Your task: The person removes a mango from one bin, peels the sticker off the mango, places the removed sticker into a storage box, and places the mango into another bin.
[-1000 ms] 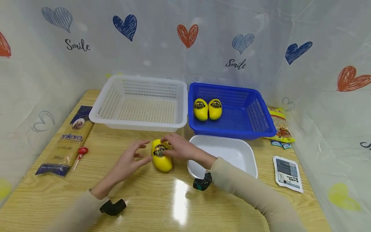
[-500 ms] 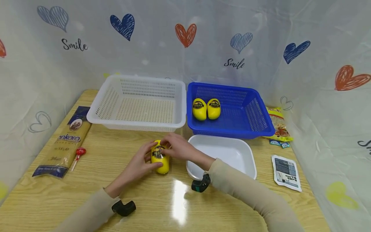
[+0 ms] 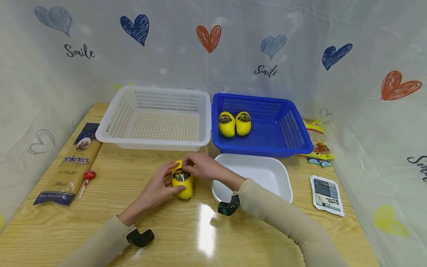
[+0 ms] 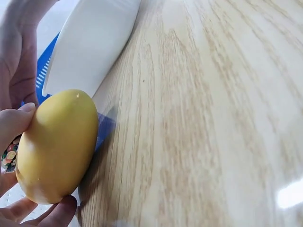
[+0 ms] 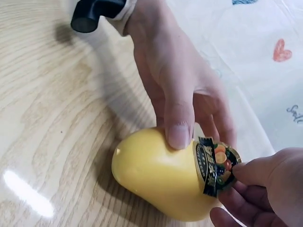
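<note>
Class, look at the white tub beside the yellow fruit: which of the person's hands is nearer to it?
Right. The right hand pinches the fruit's sticker next to the white tub; the left hand grips the yellow fruit on its far side.

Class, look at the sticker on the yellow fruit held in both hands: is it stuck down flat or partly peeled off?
Partly peeled: the sticker stands up off the yellow fruit, pinched by the right hand while the left hand holds it.

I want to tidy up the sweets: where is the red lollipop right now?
In the head view, the red lollipop lies on the table's left side, beside the pasta packet, left of both hands.
</note>
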